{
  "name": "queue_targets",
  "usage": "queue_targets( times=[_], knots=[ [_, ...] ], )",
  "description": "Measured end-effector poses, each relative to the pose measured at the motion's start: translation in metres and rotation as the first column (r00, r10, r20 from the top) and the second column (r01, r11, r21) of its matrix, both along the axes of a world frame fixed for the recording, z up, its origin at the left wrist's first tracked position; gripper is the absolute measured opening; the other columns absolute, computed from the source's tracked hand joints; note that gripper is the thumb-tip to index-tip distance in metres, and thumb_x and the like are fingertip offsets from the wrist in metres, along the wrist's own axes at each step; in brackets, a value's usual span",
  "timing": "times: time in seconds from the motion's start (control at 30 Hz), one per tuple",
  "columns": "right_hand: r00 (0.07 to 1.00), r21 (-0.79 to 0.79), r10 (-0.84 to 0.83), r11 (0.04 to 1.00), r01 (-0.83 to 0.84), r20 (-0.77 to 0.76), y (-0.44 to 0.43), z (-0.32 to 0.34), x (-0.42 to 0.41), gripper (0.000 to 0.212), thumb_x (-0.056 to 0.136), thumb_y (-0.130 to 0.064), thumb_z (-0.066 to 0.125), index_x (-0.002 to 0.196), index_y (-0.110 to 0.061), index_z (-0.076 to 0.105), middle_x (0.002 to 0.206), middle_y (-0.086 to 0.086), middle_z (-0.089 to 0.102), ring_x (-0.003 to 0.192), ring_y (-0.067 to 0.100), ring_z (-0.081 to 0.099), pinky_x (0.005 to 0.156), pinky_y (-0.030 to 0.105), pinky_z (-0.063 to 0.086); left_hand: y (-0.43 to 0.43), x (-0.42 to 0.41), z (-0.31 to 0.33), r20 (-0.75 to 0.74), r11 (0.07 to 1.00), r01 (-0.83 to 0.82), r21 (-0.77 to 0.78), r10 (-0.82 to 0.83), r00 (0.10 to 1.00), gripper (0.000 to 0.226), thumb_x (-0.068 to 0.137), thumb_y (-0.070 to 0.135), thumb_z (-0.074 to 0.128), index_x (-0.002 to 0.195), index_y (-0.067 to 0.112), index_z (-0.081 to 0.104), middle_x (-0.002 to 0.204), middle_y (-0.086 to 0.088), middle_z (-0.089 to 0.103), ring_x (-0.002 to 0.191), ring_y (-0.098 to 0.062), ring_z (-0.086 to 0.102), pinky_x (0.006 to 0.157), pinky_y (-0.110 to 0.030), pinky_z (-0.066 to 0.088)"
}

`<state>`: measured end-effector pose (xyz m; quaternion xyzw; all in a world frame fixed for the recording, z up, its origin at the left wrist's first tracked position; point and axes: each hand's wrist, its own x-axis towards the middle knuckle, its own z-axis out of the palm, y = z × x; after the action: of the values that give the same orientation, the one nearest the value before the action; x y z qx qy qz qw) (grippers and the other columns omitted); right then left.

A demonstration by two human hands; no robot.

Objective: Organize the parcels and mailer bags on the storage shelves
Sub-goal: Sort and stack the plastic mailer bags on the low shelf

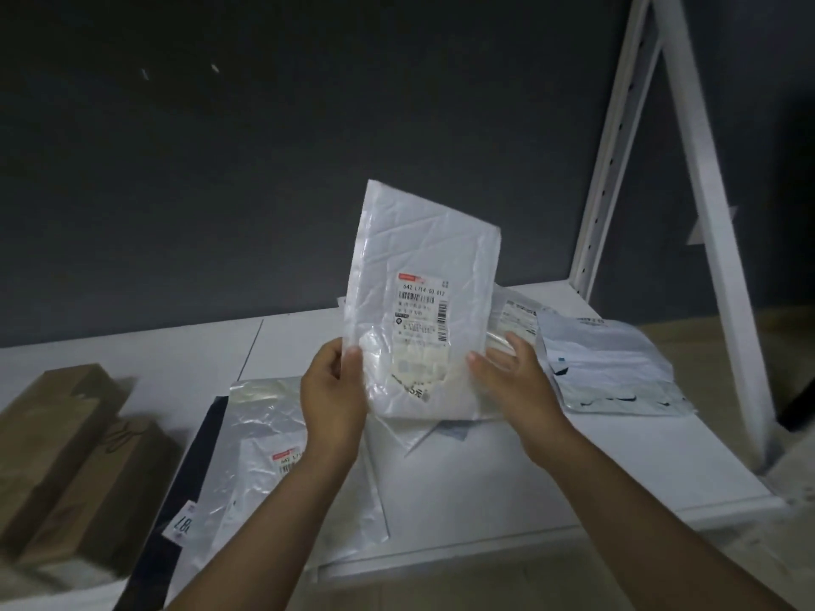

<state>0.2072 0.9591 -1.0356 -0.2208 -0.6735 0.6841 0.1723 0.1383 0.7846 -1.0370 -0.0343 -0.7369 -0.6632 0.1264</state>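
My left hand [330, 390] has the white mailer bag [423, 258] by its lower left edge, thumb on the front and the other fingers [337, 352] tucked behind, a firm pinch. My right hand [511, 377] takes the lower right edge, thumb flat on the front, fingers lying straighter behind, a lighter pinch. The bag is upright, tilted a touch, clear of the shelf [573, 469], its printed label [421, 319] facing me.

So this one is in the air, not yet placed. Directly under it a flat white mailer [419, 438] lies askew on the shelf. Behind it and to its right another labelled bag [516, 308] pokes out, and further right a grey-white mailer [608, 368] sprawls crumpled, near the white upright [714, 240]. None of those look squared up to me.

Below and left of the bag in my hands, a silvery mailer [260, 416] lies flat with a dark bag [194, 469] tucked along its left side. Further left again, two brown parcels [66, 434] sit side by side, fairly tidy.

My read: the boxes are grouped, the mailers only partly. Left to do: set this bag down with its kind, then gather the loose ones on the right into one neat stack.
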Motion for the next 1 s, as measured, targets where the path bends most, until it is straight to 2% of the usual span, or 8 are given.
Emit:
queue_targets(
  times=[0.1, 0.23, 0.4, 0.47, 0.53, 0.63, 0.8, 1.0],
  knots=[
    [1.000, -0.081, -0.009, 0.997, 0.010, 0.014, 0.008, 0.003, 0.011, 0.050, 0.090, -0.025, 0.066, 0.134, -0.022, 0.044, 0.111, -0.007, 0.062, 0.087, 0.008, 0.062, 0.066, 0.020, 0.049, -0.004, 0.011, -0.001, 0.122, 0.996, 0.087, 0.034, -0.090, 0.988, 0.016, 0.097, 0.021, 0.051, 0.096, 0.019, 0.067, 0.087, 0.004, 0.071, 0.080, -0.014, 0.068, 0.072, -0.032, 0.057],
    [0.998, -0.047, 0.002, 0.999, 0.002, 0.070, 0.011, -0.008, 0.016, 0.021, 0.087, -0.012, 0.069, 0.106, -0.020, 0.065, 0.100, 0.001, 0.073, 0.087, 0.019, 0.071, 0.082, 0.041, 0.058, -0.020, 0.015, -0.015, 0.193, 0.973, 0.177, -0.148, -0.147, 0.970, 0.018, 0.095, 0.024, 0.056, 0.086, 0.014, 0.067, 0.075, 0.002, 0.067, 0.068, -0.014, 0.060, 0.065, -0.029, 0.048],
    [0.993, 0.020, 0.024, 0.999, -0.026, 0.118, 0.005, -0.033, 0.019, 0.017, 0.087, -0.006, 0.065, 0.097, -0.019, 0.068, 0.095, 0.000, 0.073, 0.084, 0.017, 0.070, 0.077, 0.033, 0.058, -0.058, 0.015, -0.035, 0.247, 0.943, 0.110, -0.315, -0.030, 0.968, 0.010, 0.087, 0.018, 0.066, 0.097, 0.018, 0.068, 0.081, 0.003, 0.070, 0.070, -0.011, 0.064, 0.055, -0.011, 0.045],
    [0.986, 0.048, 0.051, 0.997, -0.059, 0.160, 0.001, -0.043, 0.020, 0.015, 0.087, -0.007, 0.065, 0.098, -0.016, 0.068, 0.093, 0.001, 0.073, 0.082, 0.018, 0.070, 0.074, 0.033, 0.058, -0.081, 0.010, -0.049, 0.206, 0.824, 0.078, -0.562, 0.049, 0.977, 0.026, 0.086, 0.021, 0.068, 0.112, 0.018, 0.065, 0.100, 0.001, 0.068, 0.090, -0.015, 0.064, 0.067, -0.012, 0.043],
    [0.974, 0.046, 0.108, 0.992, -0.119, 0.198, -0.004, -0.052, 0.019, 0.016, 0.087, -0.006, 0.064, 0.100, -0.015, 0.068, 0.094, 0.003, 0.073, 0.083, 0.020, 0.070, 0.074, 0.034, 0.058, -0.101, 0.007, -0.062, 0.177, 0.600, 0.075, -0.796, 0.112, 0.978, 0.053, 0.078, 0.036, 0.074, 0.125, 0.019, 0.056, 0.114, -0.007, 0.062, 0.107, -0.024, 0.058, 0.083, -0.024, 0.044],
    [0.953, 0.062, 0.174, 0.979, -0.195, 0.248, -0.011, -0.059, 0.019, 0.016, 0.087, -0.007, 0.065, 0.100, -0.017, 0.067, 0.092, 0.002, 0.073, 0.082, 0.021, 0.070, 0.074, 0.034, 0.057, -0.118, 0.012, -0.072, 0.281, 0.381, 0.163, -0.910, 0.276, 0.919, 0.088, 0.066, 0.059, 0.076, 0.133, 0.020, 0.035, 0.126, -0.016, 0.048, 0.118, -0.032, 0.046, 0.095, -0.037, 0.040],
    [0.945, 0.063, 0.171, 0.979, -0.196, 0.279, -0.018, -0.066, 0.016, 0.014, 0.087, -0.007, 0.066, 0.096, -0.017, 0.067, 0.088, 0.000, 0.072, 0.079, 0.019, 0.069, 0.066, 0.028, 0.054, -0.124, 0.016, -0.078, 0.307, 0.585, 0.130, -0.801, 0.215, 0.927, 0.088, 0.062, 0.041, 0.086, 0.124, 0.010, 0.033, 0.113, -0.010, 0.057, 0.097, -0.022, 0.055, 0.073, -0.025, 0.044],
    [0.946, 0.023, 0.154, 0.986, -0.168, 0.285, -0.029, -0.070, 0.013, 0.015, 0.088, -0.010, 0.066, 0.102, -0.015, 0.067, 0.094, 0.005, 0.073, 0.083, 0.022, 0.070, 0.071, 0.032, 0.055, -0.133, 0.010, -0.058, 0.205, 0.764, -0.014, -0.645, 0.191, 0.960, 0.031, 0.083, 0.015, 0.071, 0.110, 0.009, 0.056, 0.096, -0.001, 0.065, 0.076, -0.011, 0.057, 0.053, -0.011, 0.038]
  ],
)
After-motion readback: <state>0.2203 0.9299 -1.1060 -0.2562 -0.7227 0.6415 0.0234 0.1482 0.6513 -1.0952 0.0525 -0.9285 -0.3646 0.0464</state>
